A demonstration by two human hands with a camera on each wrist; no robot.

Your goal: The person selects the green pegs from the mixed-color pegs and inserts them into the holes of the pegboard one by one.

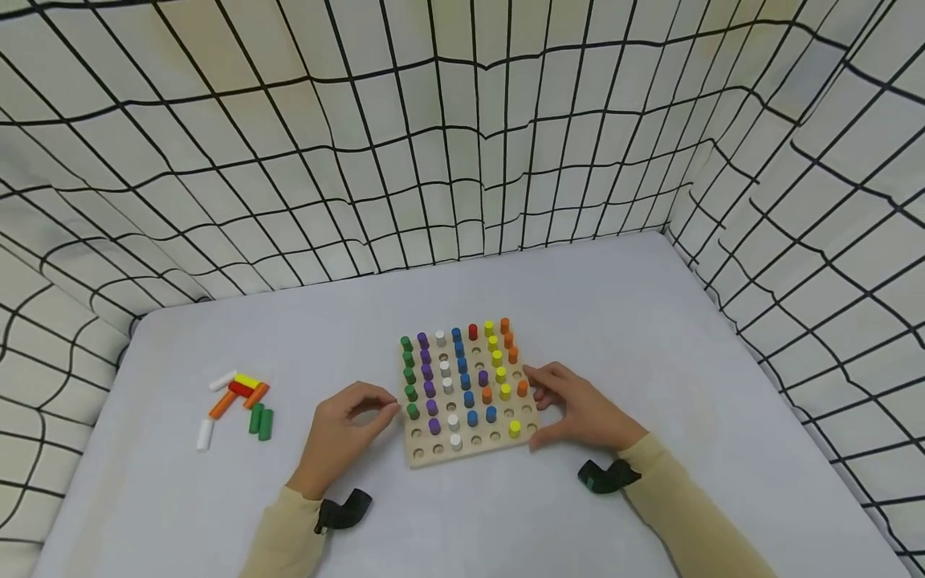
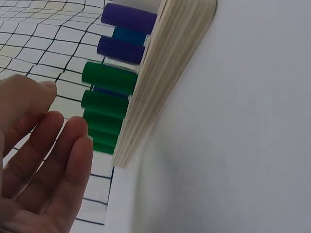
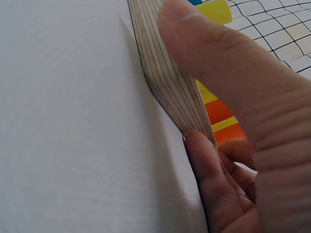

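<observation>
square plywood pegboard (image 1: 470, 397) with coloured cylinder pegs, flat on grey table (image 1: 650, 321), between both hands | right hand (image 1: 578, 413) curls round its right edge, seemingly to steady it | left hand (image 1: 343, 433) just beside left edge, fingers relaxed, holding nothing | loose coloured pegs (image 1: 238, 401) well apart, far left

lab booth: grid-cloth walls (image 1: 462, 144), bare table (image 1: 650, 321).

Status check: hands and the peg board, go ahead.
Right hand grips peg board edge. Left hand open beside green pegs, not touching. Loose pegs lie far left.
</observation>
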